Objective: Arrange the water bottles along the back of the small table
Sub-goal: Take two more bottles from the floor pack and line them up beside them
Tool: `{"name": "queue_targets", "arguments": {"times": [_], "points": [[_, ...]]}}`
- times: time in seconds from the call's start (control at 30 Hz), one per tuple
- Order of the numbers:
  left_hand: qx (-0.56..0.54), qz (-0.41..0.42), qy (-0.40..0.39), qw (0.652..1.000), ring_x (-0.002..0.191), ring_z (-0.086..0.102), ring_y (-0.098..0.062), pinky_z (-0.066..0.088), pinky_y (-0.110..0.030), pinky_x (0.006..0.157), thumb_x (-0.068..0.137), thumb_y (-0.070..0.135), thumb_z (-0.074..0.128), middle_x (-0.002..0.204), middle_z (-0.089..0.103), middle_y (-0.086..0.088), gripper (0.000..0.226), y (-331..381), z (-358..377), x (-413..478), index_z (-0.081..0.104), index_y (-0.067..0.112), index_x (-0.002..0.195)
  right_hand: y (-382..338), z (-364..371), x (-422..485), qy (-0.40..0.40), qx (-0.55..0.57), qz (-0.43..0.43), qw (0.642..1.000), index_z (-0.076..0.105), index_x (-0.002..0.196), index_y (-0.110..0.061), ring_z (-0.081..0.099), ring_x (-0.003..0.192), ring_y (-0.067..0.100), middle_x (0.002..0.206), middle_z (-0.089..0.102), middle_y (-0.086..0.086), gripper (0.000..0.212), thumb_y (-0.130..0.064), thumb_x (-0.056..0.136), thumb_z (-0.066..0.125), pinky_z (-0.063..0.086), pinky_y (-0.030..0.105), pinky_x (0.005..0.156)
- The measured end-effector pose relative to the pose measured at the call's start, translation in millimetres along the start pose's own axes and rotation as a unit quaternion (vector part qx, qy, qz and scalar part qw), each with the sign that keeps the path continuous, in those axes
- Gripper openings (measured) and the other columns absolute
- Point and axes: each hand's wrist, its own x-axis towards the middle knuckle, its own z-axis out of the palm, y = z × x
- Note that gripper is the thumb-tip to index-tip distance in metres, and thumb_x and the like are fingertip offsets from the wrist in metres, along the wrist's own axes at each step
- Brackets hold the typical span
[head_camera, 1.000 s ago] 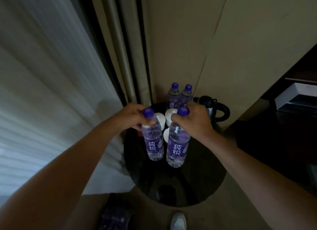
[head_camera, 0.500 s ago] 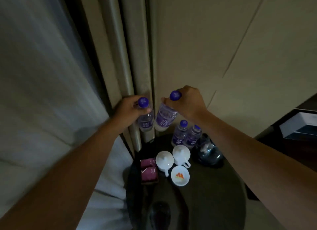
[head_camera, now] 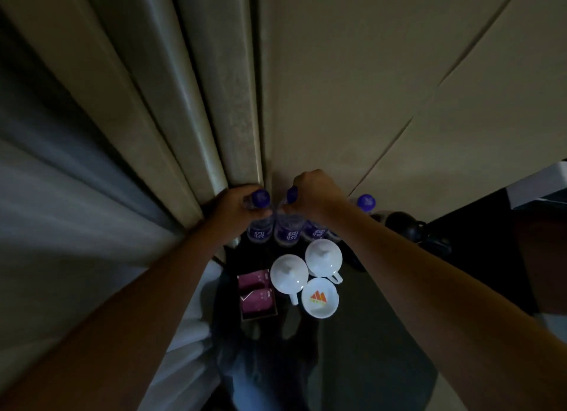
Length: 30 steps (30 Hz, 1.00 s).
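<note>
My left grip covers the neck and shoulder of the left bottle. My right grip does the same to the second bottle, so only caps and lower labels show. In the dark I cannot tell whether either base touches the surface. The third bottle loses its cap behind my right wrist, and the fourth bottle shows only its cap above my forearm. The surface's back edge is hidden behind the bottles. The kettle is a dark shape, partly behind that forearm. Label print is too blurred to read. A white box runs out of view on the right.
</note>
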Motion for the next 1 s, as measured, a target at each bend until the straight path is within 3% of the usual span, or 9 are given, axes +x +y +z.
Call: {"name": "queue_targets", "arguments": {"times": [0.07, 0.13, 0.27, 0.4, 0.57, 0.8, 0.9, 1.0], "points": [[0.007, -0.007, -0.003, 1.000, 0.069, 0.056, 0.007, 0.045, -0.017, 0.069, 0.069, -0.004, 0.076, 0.067, 0.065, 0.017, 0.037, -5, 1, 3, 0.062, 0.029, 0.077, 2, 7, 5, -0.010, -0.001, 0.002, 1.000, 0.060, 0.083, -0.005, 0.061, 0.082, 0.034, 0.086, 0.061, 0.018, 0.040, -0.042, 0.074, 0.072, 0.039, 0.031, 0.061], [-0.005, -0.021, 0.005, 1.000, 0.073, 0.059, 0.003, 0.048, -0.024, 0.076, 0.068, -0.007, 0.075, 0.069, 0.067, 0.018, 0.041, -11, 0, 5, 0.063, 0.030, 0.079, 2, 12, 9, -0.006, 0.000, 0.008, 1.000, 0.060, 0.091, -0.001, 0.061, 0.088, 0.036, 0.096, 0.063, 0.022, 0.040, -0.037, 0.077, 0.070, 0.039, 0.032, 0.062], [-0.023, -0.034, 0.005, 0.999, 0.090, 0.061, -0.020, 0.049, -0.044, 0.088, 0.066, -0.002, 0.079, 0.088, 0.068, -0.005, 0.040, -14, 0, 4, 0.065, 0.030, 0.085, 1, 13, 13, 0.003, 0.012, -0.006, 1.000, 0.059, 0.099, -0.001, 0.061, 0.092, 0.039, 0.102, 0.062, 0.024, 0.036, -0.030, 0.079, 0.068, 0.041, 0.033, 0.065], [-0.008, -0.046, -0.003, 0.999, 0.093, 0.062, -0.023, 0.050, -0.052, 0.091, 0.066, 0.000, 0.080, 0.094, 0.069, -0.007, 0.040, -13, 3, 5, 0.065, 0.031, 0.086, 1, 9, 12, -0.036, -0.003, -0.034, 0.999, 0.057, 0.113, -0.004, 0.061, 0.100, 0.040, 0.110, 0.063, 0.022, 0.047, -0.025, 0.074, 0.074, 0.047, 0.036, 0.074], [0.014, -0.034, -0.020, 0.999, 0.091, 0.062, -0.017, 0.051, -0.046, 0.088, 0.060, 0.022, 0.082, 0.089, 0.070, 0.002, 0.033, -14, 4, 2, 0.065, 0.037, 0.084, 3, 8, 12, -0.065, -0.015, -0.025, 0.997, 0.056, 0.115, -0.004, 0.060, 0.101, 0.035, 0.115, 0.059, 0.019, 0.051, -0.019, 0.072, 0.077, 0.041, 0.030, 0.070], [0.002, -0.041, -0.032, 0.999, 0.097, 0.063, -0.019, 0.049, -0.054, 0.096, 0.066, 0.011, 0.082, 0.096, 0.071, -0.001, 0.038, -17, 3, -5, 0.068, 0.037, 0.089, -1, 7, 10, -0.084, -0.038, -0.023, 0.995, 0.055, 0.115, -0.002, 0.057, 0.106, 0.033, 0.115, 0.061, 0.018, 0.053, -0.026, 0.074, 0.077, 0.043, 0.031, 0.075], [0.004, -0.038, -0.030, 0.999, 0.093, 0.064, -0.014, 0.050, -0.048, 0.092, 0.060, 0.023, 0.081, 0.091, 0.072, 0.006, 0.033, -14, 2, -5, 0.069, 0.041, 0.085, -1, 7, 9, -0.084, -0.042, -0.020, 0.995, 0.053, 0.118, -0.002, 0.056, 0.108, 0.032, 0.118, 0.058, 0.018, 0.057, -0.028, 0.074, 0.078, 0.042, 0.030, 0.075], [0.008, -0.020, -0.017, 1.000, 0.089, 0.062, -0.014, 0.050, -0.043, 0.089, 0.060, 0.020, 0.082, 0.088, 0.070, 0.007, 0.033, -13, 5, -5, 0.068, 0.040, 0.082, 0, 10, 8, -0.082, -0.034, -0.020, 0.996, 0.049, 0.125, -0.003, 0.054, 0.111, 0.033, 0.124, 0.054, 0.018, 0.065, -0.028, 0.072, 0.079, 0.043, 0.032, 0.080]]}}
